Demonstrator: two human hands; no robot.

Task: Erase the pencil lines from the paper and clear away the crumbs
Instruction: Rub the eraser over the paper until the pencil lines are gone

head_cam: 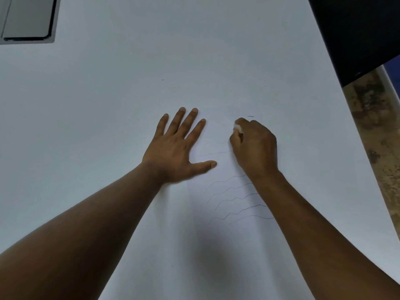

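A white sheet of paper (pixel 220 245) lies on the white table, its edges hard to make out. Several wavy pencil lines (pixel 233 200) run across it below my hands, and one fainter line (pixel 214 153) lies between them. My left hand (pixel 175 148) presses flat on the paper with fingers spread. To its right, my right hand (pixel 255 146) pinches a small white eraser (pixel 237 127) against the paper, most of it hidden by the fingers. A short dark crumb or mark (pixel 250 116) sits just beyond the right hand.
The white table (pixel 108 94) fills most of the view. A grey laptop (pixel 28 18) sits at the far left corner. A black object (pixel 357 33) overhangs the far right, and beyond the table's right edge is patterned floor (pixel 376 131).
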